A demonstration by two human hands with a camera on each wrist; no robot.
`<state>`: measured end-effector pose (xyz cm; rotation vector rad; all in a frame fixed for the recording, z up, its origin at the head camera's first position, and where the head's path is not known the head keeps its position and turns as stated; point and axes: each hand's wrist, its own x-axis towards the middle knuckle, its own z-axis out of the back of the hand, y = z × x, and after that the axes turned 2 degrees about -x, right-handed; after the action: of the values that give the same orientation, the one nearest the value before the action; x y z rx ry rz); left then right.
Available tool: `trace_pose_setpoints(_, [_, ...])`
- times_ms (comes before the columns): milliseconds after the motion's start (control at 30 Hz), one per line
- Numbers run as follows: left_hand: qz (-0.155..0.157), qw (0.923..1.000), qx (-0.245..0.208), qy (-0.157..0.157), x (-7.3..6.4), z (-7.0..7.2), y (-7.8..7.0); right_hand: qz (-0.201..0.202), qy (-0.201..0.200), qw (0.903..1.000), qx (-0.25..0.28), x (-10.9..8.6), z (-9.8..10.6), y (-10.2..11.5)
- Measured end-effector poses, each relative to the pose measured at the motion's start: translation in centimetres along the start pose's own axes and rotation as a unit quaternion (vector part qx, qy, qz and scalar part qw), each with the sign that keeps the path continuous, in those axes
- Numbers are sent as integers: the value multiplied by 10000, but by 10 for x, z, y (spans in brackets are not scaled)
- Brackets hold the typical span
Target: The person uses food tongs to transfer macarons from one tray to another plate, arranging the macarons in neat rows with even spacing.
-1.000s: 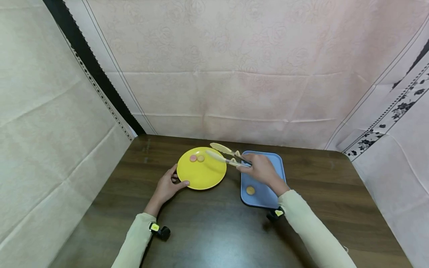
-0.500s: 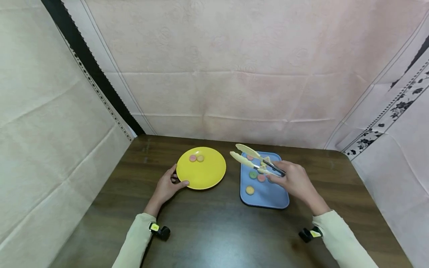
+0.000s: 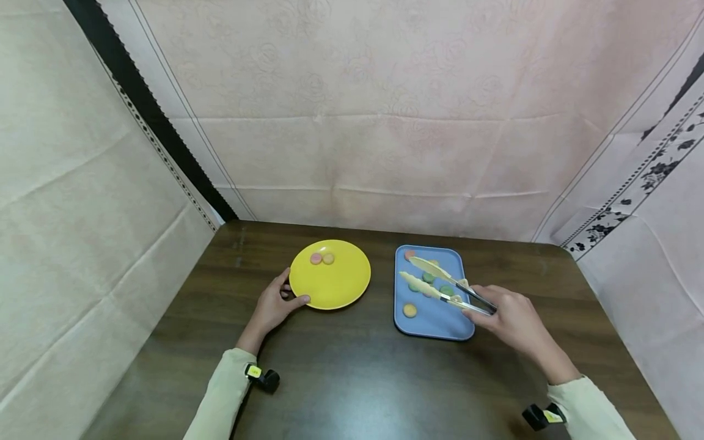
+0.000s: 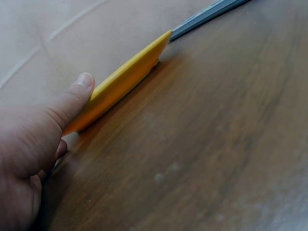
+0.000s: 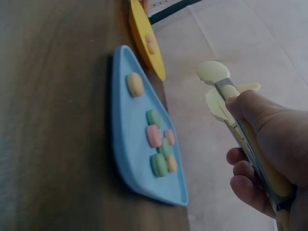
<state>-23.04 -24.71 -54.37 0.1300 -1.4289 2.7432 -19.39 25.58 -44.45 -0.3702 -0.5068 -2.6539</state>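
My left hand grips the near-left rim of a round yellow plate, thumb on the edge, as the left wrist view also shows. A pink macaron and a yellowish macaron lie together at the plate's upper left. In my right hand are tongs with pale cream tips, spread apart and with nothing between them. They hover over a blue tray. Several pink, green and yellow macarons lie on the tray; one yellow macaron sits apart, while the others cluster, partly hidden by the tongs in the head view.
Plate and tray stand side by side on a dark brown wooden table, with a gap between them. Pale patterned cloth hangs behind the table's far edge and along both sides.
My right hand has drawn the tongs from above the plate rightward and nearer to me, over the tray, uncovering macarons there. My left hand and the plate have stayed in place.
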Motion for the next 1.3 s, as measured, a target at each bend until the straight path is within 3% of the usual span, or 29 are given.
trace_pose_setpoints(233, [-24, 10000, -31, -4, 2, -1, 2, -99, 146, 9998, -19, -17, -3, -3])
trace_pose_setpoints(467, [-48, 10000, -26, -15, 2, 0, 1, 218, -249, 9994, -47, -30, -16, -6])
trace_pose_setpoints(700, [-8, 10000, -11, -27, 1, 0, 1, 140, -12, 9999, -29, -40, -23, -5])
trace_pose_setpoints(1000, [15, 10000, 2, -16, 1, 0, 0, 207, -6, 9997, -102, -49, -28, -7])
trace_pose_setpoints(1300, [77, 10000, 40, 3, 2, -1, 1, -55, 358, 9993, 85, -51, -30, -8])
